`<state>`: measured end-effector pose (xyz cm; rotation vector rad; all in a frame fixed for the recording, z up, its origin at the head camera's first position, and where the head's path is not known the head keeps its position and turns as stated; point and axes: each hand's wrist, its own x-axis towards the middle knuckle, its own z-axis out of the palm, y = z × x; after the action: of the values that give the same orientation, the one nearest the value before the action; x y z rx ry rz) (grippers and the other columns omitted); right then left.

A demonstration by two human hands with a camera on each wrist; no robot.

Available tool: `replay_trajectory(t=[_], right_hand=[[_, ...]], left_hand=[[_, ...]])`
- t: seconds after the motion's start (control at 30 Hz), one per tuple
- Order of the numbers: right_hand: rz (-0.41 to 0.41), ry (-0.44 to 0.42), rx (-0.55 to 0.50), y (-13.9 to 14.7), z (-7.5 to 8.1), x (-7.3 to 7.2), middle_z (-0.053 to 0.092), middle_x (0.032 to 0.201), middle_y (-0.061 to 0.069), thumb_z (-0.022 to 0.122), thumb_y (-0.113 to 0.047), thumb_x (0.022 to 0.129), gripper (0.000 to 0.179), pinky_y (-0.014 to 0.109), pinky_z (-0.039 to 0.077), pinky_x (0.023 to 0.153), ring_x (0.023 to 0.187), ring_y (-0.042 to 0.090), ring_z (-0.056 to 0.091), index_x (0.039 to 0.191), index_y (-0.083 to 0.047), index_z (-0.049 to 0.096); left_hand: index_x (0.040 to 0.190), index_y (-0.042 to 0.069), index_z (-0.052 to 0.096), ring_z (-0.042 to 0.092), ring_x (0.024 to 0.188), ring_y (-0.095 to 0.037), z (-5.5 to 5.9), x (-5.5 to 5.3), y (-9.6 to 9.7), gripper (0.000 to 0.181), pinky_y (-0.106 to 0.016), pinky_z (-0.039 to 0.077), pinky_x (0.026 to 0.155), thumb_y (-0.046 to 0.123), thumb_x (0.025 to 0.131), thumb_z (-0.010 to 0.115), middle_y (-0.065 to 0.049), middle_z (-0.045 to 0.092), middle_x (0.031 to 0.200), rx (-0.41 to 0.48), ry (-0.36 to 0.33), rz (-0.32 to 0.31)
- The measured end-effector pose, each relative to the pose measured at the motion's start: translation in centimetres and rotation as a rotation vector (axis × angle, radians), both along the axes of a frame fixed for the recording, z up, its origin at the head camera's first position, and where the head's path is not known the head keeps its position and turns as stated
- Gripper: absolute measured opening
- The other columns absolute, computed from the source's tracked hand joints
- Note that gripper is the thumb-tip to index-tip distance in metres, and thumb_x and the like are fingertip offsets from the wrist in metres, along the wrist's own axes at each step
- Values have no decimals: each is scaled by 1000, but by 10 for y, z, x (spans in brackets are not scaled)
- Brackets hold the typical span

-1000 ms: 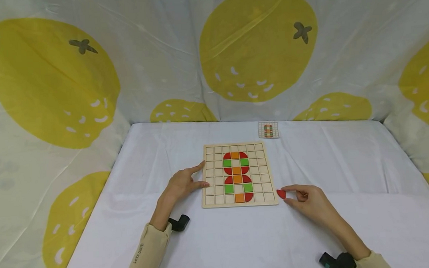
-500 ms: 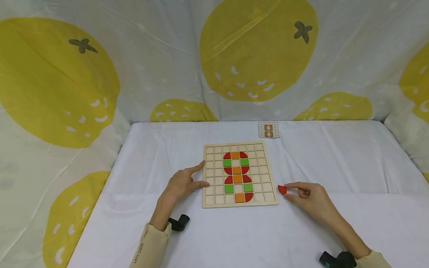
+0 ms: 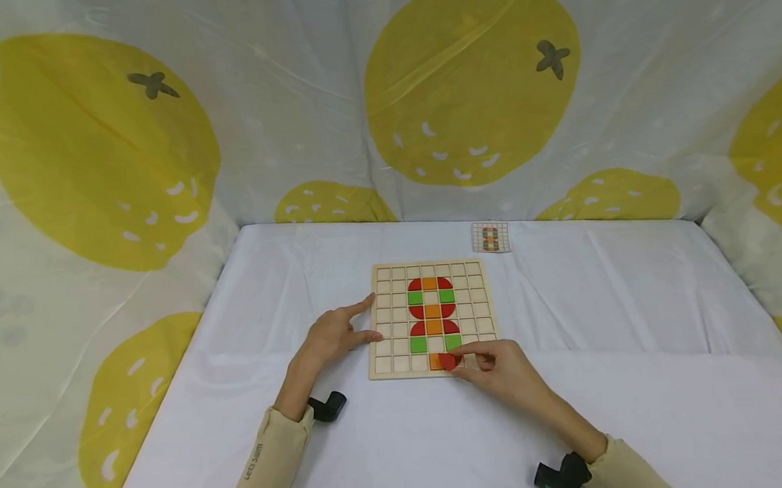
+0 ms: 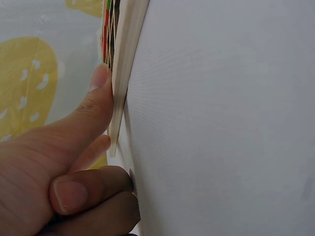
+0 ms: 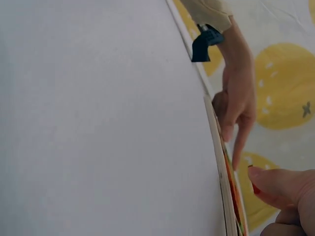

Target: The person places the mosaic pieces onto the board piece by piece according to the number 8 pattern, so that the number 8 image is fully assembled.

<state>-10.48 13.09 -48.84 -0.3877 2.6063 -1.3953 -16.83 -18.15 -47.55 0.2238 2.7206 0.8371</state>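
Observation:
My right hand [image 3: 501, 370] pinches a red quarter-circle tile [image 3: 447, 361] between thumb and fingertips, over the lower middle of a wooden grid board [image 3: 399, 362]. In the right wrist view the tile [image 5: 255, 189] is held just off the board's surface. Red, orange and green tiles sit in the grid as a figure-eight shape; an orange tile [image 3: 434, 361] lies beside the pinched one. On the board's left edge rest the thumb and extended index finger of my left hand [image 3: 329, 338]. The left wrist view shows this thumb [image 4: 98, 91] against the board's side, other fingers curled below.
A small pattern card [image 3: 490, 237] with a matching figure lies behind the board's right corner. A white cloth [image 3: 629, 292] covers the table. Behind it hangs a sheet printed with lemons [image 3: 469, 80]. Each wrist wears a black camera mount [image 3: 327, 407].
My right hand has carried the red tile left from beside the board's right edge to above its bottom row. The left hand stays in place at the board's left edge.

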Motion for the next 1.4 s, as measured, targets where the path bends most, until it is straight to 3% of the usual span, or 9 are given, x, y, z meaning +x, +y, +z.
replay_trajectory(t=[0.23, 0.47, 0.73, 1.4], right_hand=[[68, 12, 13, -30, -2, 0, 25, 57, -9, 88, -19, 84, 23, 18, 22, 54, 55, 1, 24, 107, -17, 83], [88, 91, 86, -46, -8, -3, 28, 55, -11, 87, -20, 84, 22, 18, 21, 53, 54, 0, 25, 106, -17, 84], [48, 88, 118, -48, -4, -4, 31, 56, -11, 89, -17, 82, 23, 18, 21, 53, 53, 0, 27, 105, -16, 84], [63, 81, 127, -45, -3, -6, 32, 58, -12, 86, -18, 84, 22, 18, 22, 55, 55, 0, 29, 105, -18, 83]], left_hand=[[159, 24, 41, 31, 55, -10, 0, 0, 1, 86, -27, 29, 56, 45, 86, 80, 5, 34, 53, -7, 17, -9], [159, 24, 41, 33, 55, -10, -1, 0, 0, 86, -27, 32, 58, 45, 86, 80, 5, 37, 53, -12, 18, -16], [159, 24, 42, 36, 56, -10, 0, 0, 0, 85, -27, 33, 58, 46, 86, 80, 4, 40, 54, -22, 21, -15], [159, 22, 43, 31, 55, -9, 1, 1, -1, 84, -27, 31, 58, 45, 87, 80, 7, 33, 54, -10, 38, -32]])
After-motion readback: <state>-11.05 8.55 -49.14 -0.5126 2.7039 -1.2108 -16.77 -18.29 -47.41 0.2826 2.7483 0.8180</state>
